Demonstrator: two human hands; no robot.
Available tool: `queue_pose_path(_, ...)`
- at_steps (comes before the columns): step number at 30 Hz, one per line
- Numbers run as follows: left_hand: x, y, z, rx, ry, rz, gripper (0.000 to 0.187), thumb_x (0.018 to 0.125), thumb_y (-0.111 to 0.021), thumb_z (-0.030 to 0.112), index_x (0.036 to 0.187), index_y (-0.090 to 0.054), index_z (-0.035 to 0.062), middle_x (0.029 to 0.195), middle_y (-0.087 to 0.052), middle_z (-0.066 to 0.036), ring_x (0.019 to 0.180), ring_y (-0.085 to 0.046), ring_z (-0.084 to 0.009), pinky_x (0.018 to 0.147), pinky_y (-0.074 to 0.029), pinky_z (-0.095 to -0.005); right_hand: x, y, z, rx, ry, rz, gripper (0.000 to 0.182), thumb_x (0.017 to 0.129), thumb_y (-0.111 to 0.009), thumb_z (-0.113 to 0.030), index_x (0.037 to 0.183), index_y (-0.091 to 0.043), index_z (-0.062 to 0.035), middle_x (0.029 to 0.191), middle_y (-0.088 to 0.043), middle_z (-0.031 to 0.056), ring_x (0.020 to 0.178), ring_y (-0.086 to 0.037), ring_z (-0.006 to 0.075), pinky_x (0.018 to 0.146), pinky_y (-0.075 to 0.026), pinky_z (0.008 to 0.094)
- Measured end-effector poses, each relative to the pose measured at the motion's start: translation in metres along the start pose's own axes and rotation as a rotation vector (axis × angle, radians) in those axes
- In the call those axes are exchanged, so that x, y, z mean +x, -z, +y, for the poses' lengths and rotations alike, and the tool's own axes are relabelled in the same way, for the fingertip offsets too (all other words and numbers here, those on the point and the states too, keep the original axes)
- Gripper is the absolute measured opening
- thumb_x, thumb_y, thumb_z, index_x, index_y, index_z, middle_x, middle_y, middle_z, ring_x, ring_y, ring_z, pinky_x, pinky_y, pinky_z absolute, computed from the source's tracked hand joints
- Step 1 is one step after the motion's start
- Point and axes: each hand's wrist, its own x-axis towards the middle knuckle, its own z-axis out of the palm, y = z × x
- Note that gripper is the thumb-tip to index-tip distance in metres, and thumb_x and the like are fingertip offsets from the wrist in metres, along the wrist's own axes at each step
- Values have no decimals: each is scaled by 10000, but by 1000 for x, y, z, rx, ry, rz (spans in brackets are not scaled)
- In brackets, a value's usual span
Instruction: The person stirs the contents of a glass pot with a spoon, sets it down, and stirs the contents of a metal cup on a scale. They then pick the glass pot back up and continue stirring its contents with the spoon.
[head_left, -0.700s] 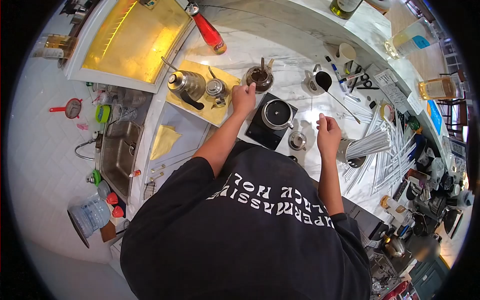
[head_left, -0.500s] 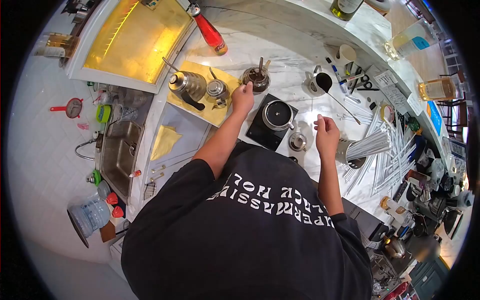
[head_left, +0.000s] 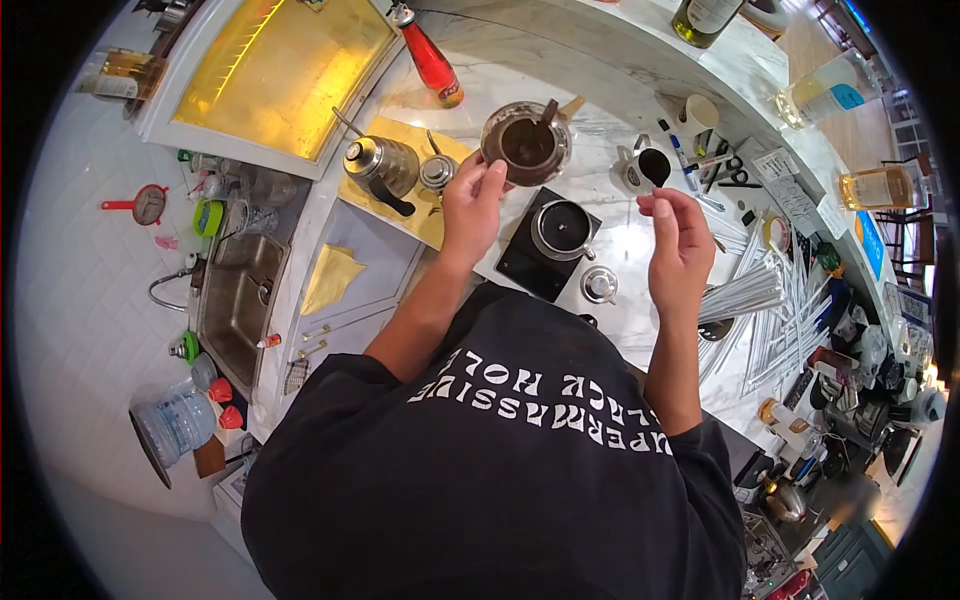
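My left hand (head_left: 474, 208) is closed on the near rim of a glass pot (head_left: 562, 165). The pot is lifted and tilted, with dark brown contents and a dark utensil standing inside. Below and right of it, a metal-rimmed vessel (head_left: 592, 238) with a dark inside sits on a black scale (head_left: 525, 268). Thumb and fingers of my right hand (head_left: 683, 245) come together beside a small pitcher (head_left: 634, 172) with a dark inside; I cannot make out anything between them. A small metal-and-glass piece (head_left: 599, 285) stands near the scale.
A gooseneck kettle (head_left: 388, 165) and a small metal pot (head_left: 437, 172) stand on a yellow cloth (head_left: 400, 130). Behind is a red bottle (head_left: 430, 62). White straws (head_left: 765, 330), scissors (head_left: 738, 172) and a paper cup (head_left: 700, 113) lie to the right; a sink (head_left: 235, 300) is at left.
My left hand has raised the glass pot off the counter toward me. My right hand has moved up toward the small pitcher, over where the long-handled spoon showed before.
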Motion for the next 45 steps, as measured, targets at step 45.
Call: queue_pose_path(45,-76,-18,62,118,-275,-275,232,1011,-666,91,1002,-729,-132,1516,-496,-309,1319,-597,-343,1102,-464,-412,-48,-13,-38,-286,650,35,198,931,-673,65,1117,-697,2,834,-682,97,747,-629,263,915,-515,464)
